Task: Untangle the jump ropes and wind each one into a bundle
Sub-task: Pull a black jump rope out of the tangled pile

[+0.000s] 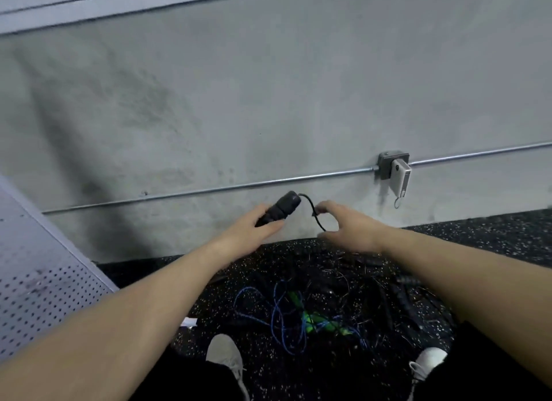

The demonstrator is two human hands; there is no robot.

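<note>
The left hand (254,224) grips a black jump-rope handle (280,208), fingers wrapped around it. The right hand (349,224) pinches its black cord (313,211) just beside the handle, apparently to start winding. The remaining ropes, including a blue rope (277,317), lie tangled on the floor (478,236) below.

Grey concrete wall (268,86), metal conduit (239,187) with outlet box (388,164), speckled black rubber floor (493,230), perforated panel (38,281)

Black handle (280,209) in left hand (254,230); blue rope (280,320), green handles (316,323) below hands on black speckled floor (493,230).
</note>
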